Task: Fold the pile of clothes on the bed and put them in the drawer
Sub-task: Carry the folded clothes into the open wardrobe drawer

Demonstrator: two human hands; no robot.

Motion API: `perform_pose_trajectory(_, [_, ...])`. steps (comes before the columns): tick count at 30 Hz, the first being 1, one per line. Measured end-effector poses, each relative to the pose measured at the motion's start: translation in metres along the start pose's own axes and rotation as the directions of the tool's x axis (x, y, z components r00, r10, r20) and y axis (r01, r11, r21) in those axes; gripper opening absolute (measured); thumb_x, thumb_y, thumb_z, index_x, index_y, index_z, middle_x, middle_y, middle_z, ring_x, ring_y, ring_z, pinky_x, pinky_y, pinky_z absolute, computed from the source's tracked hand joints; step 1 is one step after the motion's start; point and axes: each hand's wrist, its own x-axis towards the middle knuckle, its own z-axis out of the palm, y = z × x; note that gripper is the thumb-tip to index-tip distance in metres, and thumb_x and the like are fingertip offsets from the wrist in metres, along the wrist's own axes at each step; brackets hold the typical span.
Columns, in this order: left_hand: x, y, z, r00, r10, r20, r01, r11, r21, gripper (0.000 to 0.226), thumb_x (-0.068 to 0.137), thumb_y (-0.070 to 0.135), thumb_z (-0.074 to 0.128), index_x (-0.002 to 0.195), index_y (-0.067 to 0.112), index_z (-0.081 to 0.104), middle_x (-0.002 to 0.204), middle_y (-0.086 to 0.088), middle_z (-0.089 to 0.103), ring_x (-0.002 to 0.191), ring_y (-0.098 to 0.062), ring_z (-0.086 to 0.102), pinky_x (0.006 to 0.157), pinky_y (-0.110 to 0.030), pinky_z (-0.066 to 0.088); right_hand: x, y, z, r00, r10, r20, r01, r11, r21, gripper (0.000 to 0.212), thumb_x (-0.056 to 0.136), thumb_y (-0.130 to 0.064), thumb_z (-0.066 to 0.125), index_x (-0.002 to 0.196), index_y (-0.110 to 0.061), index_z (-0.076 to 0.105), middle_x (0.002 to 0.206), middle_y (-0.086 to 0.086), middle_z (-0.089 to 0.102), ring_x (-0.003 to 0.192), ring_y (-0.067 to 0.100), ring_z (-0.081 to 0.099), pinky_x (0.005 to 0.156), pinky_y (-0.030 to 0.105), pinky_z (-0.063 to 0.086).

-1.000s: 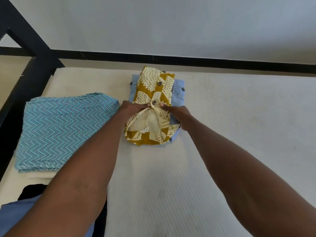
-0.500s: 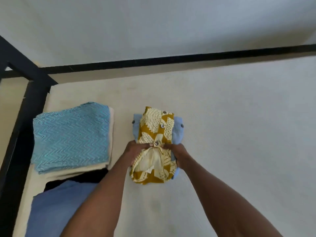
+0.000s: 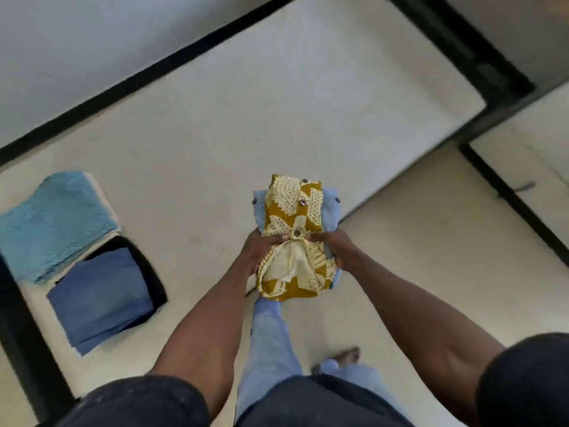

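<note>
A folded mustard-and-cream patterned shirt (image 3: 292,211) lies on top of a folded light-blue shirt (image 3: 331,204). The two are lifted off the bed (image 3: 215,124) as one stack. My left hand (image 3: 258,251) grips the stack's left side and my right hand (image 3: 335,248) grips its right side, thumbs on top near a button. The stack hangs over the bed's near edge, above my legs.
On the bed's left side lie a folded turquoise cloth (image 3: 55,223) on a cream one, and a folded blue garment (image 3: 98,297) on a black one. The black bed frame (image 3: 462,53) runs along the far and right edges. Cream floor (image 3: 431,257) lies to the right.
The stack of two shirts has been lifted off the mattress and carried back and to the right. I have stepped away, and the view now takes in the floor and my legs.
</note>
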Motion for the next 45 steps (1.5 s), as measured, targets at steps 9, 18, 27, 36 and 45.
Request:
perform_pose_trajectory(9, [-0.167,-0.063,0.275,0.934,0.032,0.356,-0.132,0.957,0.260,0.056,0.066,0.015,0.089,0.118,0.014,0.067,0.111,-0.009,0.073,0.092,-0.026,0.073,0.080,-0.041,0.060,-0.169,0.203,-0.256,0.963,0.001,-0.270,0.089,0.943,0.320,0.034,0.071,-0.008,0.083,0.102,-0.004,0.069,0.101,0.012,0.071,0.080,0.025,0.067,0.067,0.032,0.054])
perform_pose_trajectory(18, [-0.251,-0.091,0.541,0.765,-0.038,0.643,-0.325,0.839,0.437,0.068,0.060,0.024,0.091,0.121,0.018,0.063,0.109,-0.005,0.074,0.097,-0.030,0.071,0.089,-0.053,0.056,-0.271,0.344,-0.471,0.829,0.119,-0.547,0.251,0.795,0.552,0.047,0.058,-0.024,0.092,0.095,-0.004,0.071,0.092,0.013,0.071,0.082,0.030,0.068,0.070,0.039,0.057])
perform_pose_trajectory(27, [-0.314,-0.155,0.825,0.577,-0.147,0.803,-0.455,0.759,0.466,0.057,0.064,0.013,0.090,0.116,0.012,0.066,0.107,-0.009,0.074,0.093,-0.030,0.072,0.076,-0.041,0.059,-0.330,0.476,-0.683,0.695,0.289,-0.658,0.412,0.590,0.694,0.070,0.052,-0.030,0.094,0.111,-0.005,0.065,0.106,0.012,0.071,0.094,0.031,0.068,0.085,0.043,0.058])
perform_pose_trajectory(36, [-0.397,-0.202,1.106,0.453,-0.208,0.867,-0.516,0.732,0.445,0.078,0.048,0.027,0.094,0.120,0.013,0.067,0.109,-0.008,0.074,0.097,-0.032,0.072,0.090,-0.052,0.056,-0.416,0.570,-0.925,0.624,0.321,-0.712,0.525,0.502,0.687,0.051,0.063,-0.024,0.091,0.106,-0.010,0.068,0.096,0.010,0.074,0.086,0.029,0.072,0.078,0.043,0.061])
perform_pose_trajectory(45, [-0.446,-0.286,1.337,0.534,-0.180,0.826,-0.501,0.720,0.480,0.040,0.074,0.013,0.082,0.111,0.004,0.069,0.105,-0.014,0.074,0.089,-0.032,0.072,0.070,-0.034,0.058,-0.420,0.695,-1.157,0.700,0.245,-0.671,0.499,0.505,0.705,0.078,0.052,-0.038,0.096,0.116,-0.007,0.063,0.100,0.015,0.074,0.089,0.035,0.073,0.080,0.051,0.059])
